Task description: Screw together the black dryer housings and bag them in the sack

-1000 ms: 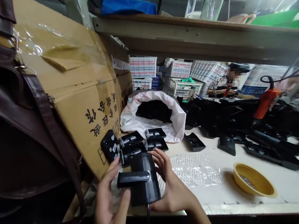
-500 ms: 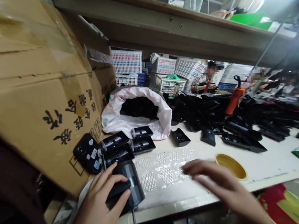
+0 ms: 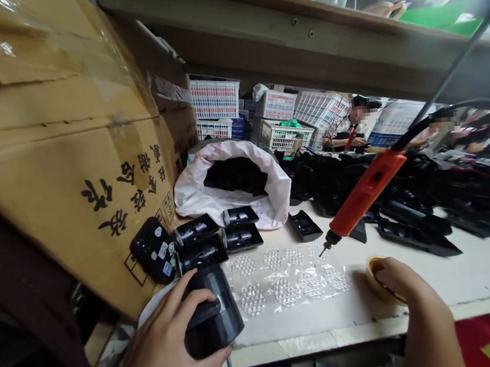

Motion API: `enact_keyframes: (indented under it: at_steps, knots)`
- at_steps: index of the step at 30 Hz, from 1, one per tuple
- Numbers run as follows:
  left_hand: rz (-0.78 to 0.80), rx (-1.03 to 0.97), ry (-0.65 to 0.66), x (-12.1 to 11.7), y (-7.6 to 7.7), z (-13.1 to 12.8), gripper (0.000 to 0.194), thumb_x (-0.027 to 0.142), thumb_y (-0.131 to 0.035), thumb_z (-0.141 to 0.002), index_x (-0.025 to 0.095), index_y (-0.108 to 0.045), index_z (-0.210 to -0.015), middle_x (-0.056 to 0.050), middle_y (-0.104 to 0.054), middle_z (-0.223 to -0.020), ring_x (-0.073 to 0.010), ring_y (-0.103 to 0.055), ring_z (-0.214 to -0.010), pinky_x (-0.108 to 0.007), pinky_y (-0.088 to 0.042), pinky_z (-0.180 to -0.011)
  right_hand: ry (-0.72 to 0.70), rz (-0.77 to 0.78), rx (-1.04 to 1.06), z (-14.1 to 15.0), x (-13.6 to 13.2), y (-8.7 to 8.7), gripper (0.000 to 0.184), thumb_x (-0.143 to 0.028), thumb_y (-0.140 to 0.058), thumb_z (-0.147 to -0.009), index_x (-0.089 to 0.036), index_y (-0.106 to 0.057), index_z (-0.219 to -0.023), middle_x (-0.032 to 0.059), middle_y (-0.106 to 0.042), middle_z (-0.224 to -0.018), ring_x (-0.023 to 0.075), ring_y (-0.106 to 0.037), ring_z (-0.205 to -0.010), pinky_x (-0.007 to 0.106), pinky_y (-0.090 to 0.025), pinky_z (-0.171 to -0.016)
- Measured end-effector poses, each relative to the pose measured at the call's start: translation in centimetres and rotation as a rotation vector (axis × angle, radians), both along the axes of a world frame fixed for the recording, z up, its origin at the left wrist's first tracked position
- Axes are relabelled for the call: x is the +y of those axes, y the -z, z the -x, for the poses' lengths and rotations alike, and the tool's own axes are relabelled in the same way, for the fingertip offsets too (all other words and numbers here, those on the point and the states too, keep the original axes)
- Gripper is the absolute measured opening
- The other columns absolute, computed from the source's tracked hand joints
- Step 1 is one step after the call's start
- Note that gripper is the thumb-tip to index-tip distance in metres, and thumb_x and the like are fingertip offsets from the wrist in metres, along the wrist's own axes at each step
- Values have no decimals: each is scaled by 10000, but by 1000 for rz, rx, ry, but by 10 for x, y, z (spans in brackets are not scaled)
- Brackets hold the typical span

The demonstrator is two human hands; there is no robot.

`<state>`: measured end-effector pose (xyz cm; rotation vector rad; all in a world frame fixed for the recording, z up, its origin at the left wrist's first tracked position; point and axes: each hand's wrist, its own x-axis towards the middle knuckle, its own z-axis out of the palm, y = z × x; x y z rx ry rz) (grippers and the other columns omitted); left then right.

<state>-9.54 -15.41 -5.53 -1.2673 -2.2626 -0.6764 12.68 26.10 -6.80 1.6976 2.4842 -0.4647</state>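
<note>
My left hand (image 3: 175,330) is wrapped round a black cylindrical plastic housing (image 3: 217,321) at the front edge of the table; a grey cable hangs down from it. The fingers of my right hand (image 3: 409,283) reach into a small yellow bowl (image 3: 374,286), where their tips are hidden. An orange-red electric screwdriver (image 3: 368,193) hangs tilted from a black cable, its thin bit pointing down over the table. Between my hands lies a clear sheet of round dimpled lenses (image 3: 287,292).
Several open black half-shells (image 3: 243,237) stand behind my left hand, beside a dark phone-like case (image 3: 153,250) with stickers. A white sack (image 3: 182,194) of black parts sits behind. Cardboard box (image 3: 58,181) borders the left; a shelf (image 3: 259,35) crosses above. Piled black parts (image 3: 418,229) lie right.
My right hand has moved right and down from above the lens sheet into the yellow bowl. The screwdriver has swung nearer. My left hand stays on the housing, its thumb now lower.
</note>
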Motion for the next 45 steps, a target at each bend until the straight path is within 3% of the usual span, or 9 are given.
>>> enact_keyframes:
  at_steps: [4, 9, 17, 19, 22, 25, 28, 32, 45]
  knots:
    - [18, -94, 11, -6, 4, 4, 492, 432, -827, -605, 325, -640, -1047, -93, -602, -1382, -332, -688, -1099, -449, -625, -818, -25, 17, -1, -6, 7, 8, 191, -173, -631, -901, -152, -624, -712, -17, -625, -679, 140, -610, -693, 276, -479, -702]
    - [-57, -179, 14, -4, 9, 6, 208, 516, -582, -887, 383, -650, -1032, -4, -600, -1378, -270, -649, -1176, -451, -600, -908, 4, 7, 48, -5, 1, 0, 157, -120, -634, -861, -153, -639, -708, -31, -612, -638, 142, -598, -670, 272, -463, -694]
    - [-175, -293, 22, 1, 24, 11, 178, 510, -605, -876, 379, -673, -976, 19, -588, -1371, -265, -629, -1185, -433, -539, -979, 140, -116, 372, -19, -20, -27, 89, -247, -605, -705, -179, -621, -650, 90, -632, -623, 262, -590, -664, 350, -399, -630]
    - [-215, -324, 34, 2, 26, 11, 168, 510, -630, -863, 388, -685, -964, 30, -591, -1365, -259, -626, -1186, -424, -522, -999, 62, -91, 506, -11, -46, -32, 253, -438, -580, -715, -189, -622, -712, 95, -647, -691, 268, -600, -705, 351, -420, -637]
    - [-273, -377, 44, 3, 25, 9, 126, 473, -657, -853, 396, -703, -942, 28, -594, -1358, -260, -626, -1183, -456, -522, -1008, -235, 81, 765, 25, -107, -35, 426, -640, -590, -707, -215, -611, -730, 71, -656, -846, 235, -613, -829, 318, -478, -733]
    - [-281, -410, 51, 3, 24, 6, 95, 409, -666, -851, 385, -716, -928, 14, -596, -1351, -254, -627, -1182, -470, -526, -1013, -688, 432, 1076, 79, -175, -33, 261, -433, -706, -837, -205, -654, -720, 69, -631, -997, 215, -584, -1038, 313, -434, -915]
    - [-270, -446, 60, 1, 24, 6, 104, 388, -664, -854, 380, -715, -944, 7, -584, -1359, -246, -616, -1198, -463, -530, -1015, -867, 597, 1137, 124, -222, -28, 153, -278, -713, -879, -195, -662, -761, 44, -594, -1018, 173, -586, -1003, 293, -414, -923]
    - [-283, -440, 65, -1, 27, 6, 121, 386, -649, -865, 378, -710, -968, -4, -579, -1365, -252, -618, -1203, -462, -547, -999, -900, 615, 1177, 150, -241, -22, 126, -171, -708, -874, -185, -652, -761, 24, -558, -965, 158, -566, -983, 272, -402, -903]
    - [-263, -350, 97, -2, 29, 9, 118, 398, -621, -902, 372, -669, -1007, 5, -560, -1395, -235, -623, -1210, -403, -565, -979, -867, 660, 1162, 148, -250, -23, 144, -139, -693, -858, -180, -605, -751, 21, -528, -922, 167, -532, -920, 288, -398, -858]
